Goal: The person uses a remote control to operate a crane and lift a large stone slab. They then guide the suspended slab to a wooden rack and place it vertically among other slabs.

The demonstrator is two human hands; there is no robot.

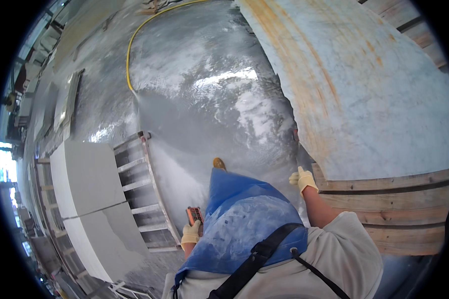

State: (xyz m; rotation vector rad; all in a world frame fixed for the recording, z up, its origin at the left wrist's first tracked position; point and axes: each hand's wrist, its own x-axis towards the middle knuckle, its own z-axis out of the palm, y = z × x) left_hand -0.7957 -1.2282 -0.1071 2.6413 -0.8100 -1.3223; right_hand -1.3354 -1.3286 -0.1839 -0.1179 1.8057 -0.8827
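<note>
My left hand [190, 234], in a pale cream glove, is closed around an orange and black handheld remote control [194, 215] with buttons, low beside my blue apron [249, 209]. To the right, my right hand [304, 180], gloved the same way, is beside the near left corner of a large pale stone slab [369, 99] with rusty orange streaks. Its fingers look curled. A narrow grey thing [303, 158] rises just past them along the slab's edge; whether the hand grips it is unclear.
Wooden beams [384, 207] lie beneath and beside the slab. A yellow hose [128, 55] sprays water over the wet floor [184, 99]. Left of me stand a metal ladder-like frame [152, 192] and big white stone blocks [92, 179]. My boot [218, 163] shows past the apron.
</note>
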